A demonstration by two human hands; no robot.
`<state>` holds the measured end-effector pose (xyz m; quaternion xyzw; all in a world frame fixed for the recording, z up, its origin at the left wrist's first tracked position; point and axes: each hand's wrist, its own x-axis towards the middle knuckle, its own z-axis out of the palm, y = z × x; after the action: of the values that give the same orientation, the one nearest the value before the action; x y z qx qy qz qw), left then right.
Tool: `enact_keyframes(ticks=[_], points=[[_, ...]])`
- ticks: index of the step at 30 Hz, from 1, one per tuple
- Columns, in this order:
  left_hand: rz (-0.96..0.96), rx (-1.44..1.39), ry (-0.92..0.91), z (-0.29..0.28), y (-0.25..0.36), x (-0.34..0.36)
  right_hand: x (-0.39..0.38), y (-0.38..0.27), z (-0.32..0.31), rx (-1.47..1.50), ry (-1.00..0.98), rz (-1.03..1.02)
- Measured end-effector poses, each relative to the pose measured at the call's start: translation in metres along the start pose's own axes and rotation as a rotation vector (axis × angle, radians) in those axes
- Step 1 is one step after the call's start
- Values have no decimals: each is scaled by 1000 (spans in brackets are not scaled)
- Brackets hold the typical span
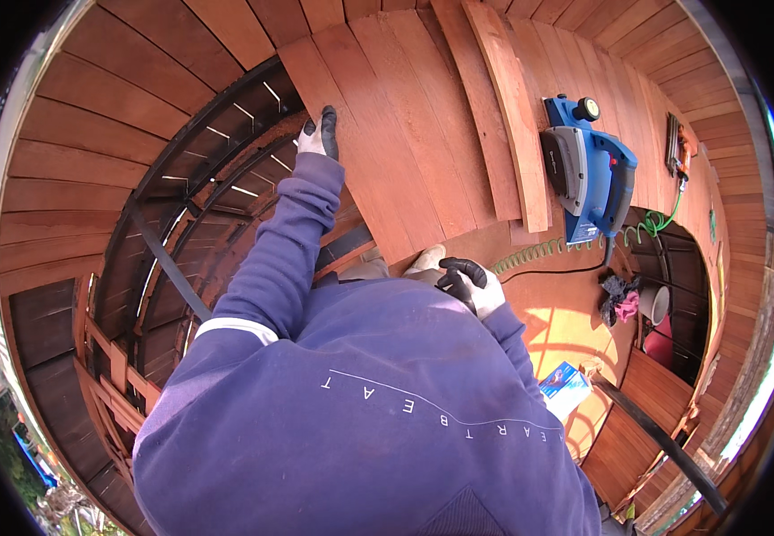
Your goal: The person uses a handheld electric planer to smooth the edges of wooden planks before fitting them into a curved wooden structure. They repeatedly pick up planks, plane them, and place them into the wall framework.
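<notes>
My left hand (318, 136), in a white and black glove, is closed at the left edge of the reddish-brown wooden planks (396, 125). Its thumb side lies along the wood, and some fingertips are hidden at the edge. My right hand (472, 286), gloved alike, hangs low by my waist near the planks' near end. Nothing shows in its loosely bent, parted fingers. Two loose wooden strips (508, 116) lie lengthwise on the planks. Right of them rests a blue electric planer (591, 170) with a black handle.
Past the planer lie a nail gun (678, 147) and its coiled green air hose (655, 223). Curved dark framing (226, 125) borders a gap at left. A blue and white box (566, 389) and a dark bar (660, 438) are at lower right.
</notes>
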<state>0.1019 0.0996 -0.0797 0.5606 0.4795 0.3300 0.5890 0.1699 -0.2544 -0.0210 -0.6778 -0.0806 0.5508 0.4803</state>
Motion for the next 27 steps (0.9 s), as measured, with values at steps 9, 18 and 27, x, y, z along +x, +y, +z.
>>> enact_keyframes(ticks=[9,18,27], points=[[-63,-92,33,-2,-23,24,18,-40,23,183,-75,-6],[-299,-162,88,-4,5,18,40,-35,28,415,-173,188],[-106,-201,37,-1,1,17,38,-34,31,363,-83,186]])
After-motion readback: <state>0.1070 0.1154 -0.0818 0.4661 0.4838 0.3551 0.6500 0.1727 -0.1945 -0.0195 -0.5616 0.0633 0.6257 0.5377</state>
